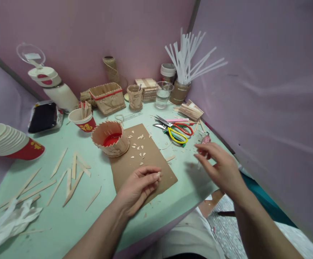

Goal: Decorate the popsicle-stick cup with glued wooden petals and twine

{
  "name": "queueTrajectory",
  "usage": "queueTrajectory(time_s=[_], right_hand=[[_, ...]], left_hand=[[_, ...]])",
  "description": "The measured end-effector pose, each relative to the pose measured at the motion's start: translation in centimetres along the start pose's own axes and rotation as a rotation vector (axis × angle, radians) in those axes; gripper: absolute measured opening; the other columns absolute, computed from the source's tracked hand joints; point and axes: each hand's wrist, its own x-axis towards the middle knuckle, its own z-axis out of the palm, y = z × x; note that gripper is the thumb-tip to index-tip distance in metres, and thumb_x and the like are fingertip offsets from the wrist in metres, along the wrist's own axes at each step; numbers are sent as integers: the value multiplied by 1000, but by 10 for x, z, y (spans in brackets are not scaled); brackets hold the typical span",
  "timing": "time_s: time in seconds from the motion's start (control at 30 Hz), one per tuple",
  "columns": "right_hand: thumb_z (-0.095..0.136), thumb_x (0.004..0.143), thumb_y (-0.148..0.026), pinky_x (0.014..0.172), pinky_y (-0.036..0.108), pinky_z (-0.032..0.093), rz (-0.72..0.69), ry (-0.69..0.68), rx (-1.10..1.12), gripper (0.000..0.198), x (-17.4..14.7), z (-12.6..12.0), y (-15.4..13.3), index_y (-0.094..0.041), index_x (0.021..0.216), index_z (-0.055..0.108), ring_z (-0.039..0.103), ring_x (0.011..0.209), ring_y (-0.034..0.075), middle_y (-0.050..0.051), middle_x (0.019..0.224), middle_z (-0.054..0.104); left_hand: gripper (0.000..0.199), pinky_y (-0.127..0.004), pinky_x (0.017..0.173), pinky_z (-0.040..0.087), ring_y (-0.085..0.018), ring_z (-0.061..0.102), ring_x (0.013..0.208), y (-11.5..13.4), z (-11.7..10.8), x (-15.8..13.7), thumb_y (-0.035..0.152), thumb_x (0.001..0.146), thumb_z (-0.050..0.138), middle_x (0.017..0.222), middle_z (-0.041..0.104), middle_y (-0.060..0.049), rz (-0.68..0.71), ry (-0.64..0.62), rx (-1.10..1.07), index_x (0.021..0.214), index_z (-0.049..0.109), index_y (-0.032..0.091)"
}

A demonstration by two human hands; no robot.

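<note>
Left grip [140,185] pinched together over brown cardboard [151,154]; right grip [221,165], state unclear. Paper cup [87,126] contains sticks [85,110]; clear cup [160,90], liquid [161,102]; brown jar [179,94], white strips [183,66].

looks brown on the cardboard [156,154], tan and red on the round basket [118,149], red with gold swirls on the paper cup [85,127].

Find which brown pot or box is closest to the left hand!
The round pot with the spiky rim and red inside is nearest the left hand. The box, small pot and jar stand farther back.
</note>
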Motion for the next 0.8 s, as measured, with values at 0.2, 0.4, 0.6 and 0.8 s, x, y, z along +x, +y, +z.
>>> queueTrajectory(time_s=[0.2,0.4,0.6,0.8], right_hand=[[55,85,-45,91,49,43,257,-54,-501,46,-8,-13,94,-9,112,63,57,103,37,21,110,64],[53,85,-46,90,46,44,287,-133,-399,42,-8,3,112,-13,108,63,59,99,33,16,103,64],[54,83,-49,81,41,49,346,16,-140,37,-6,-9,94,-18,102,63,59,98,29,15,105,62],[52,87,-53,72,36,53,471,-47,440,41,-20,-10,50,-26,116,59,64,87,26,10,101,66]], left_hand=[[31,-12,60,53,-8,64,63,3,1,1,14,48,93,69,70,-5,-26,51,-128,72,74,11],[25,-13,62,56,-9,65,65,6,0,2,7,52,90,75,71,-6,-9,82,-168,70,73,10],[20,-14,64,56,-10,66,67,7,-3,3,3,58,85,76,71,-7,6,81,-166,73,73,9],[19,-13,61,55,-9,66,64,9,-2,0,4,59,85,75,71,-8,28,71,-174,71,72,9]])
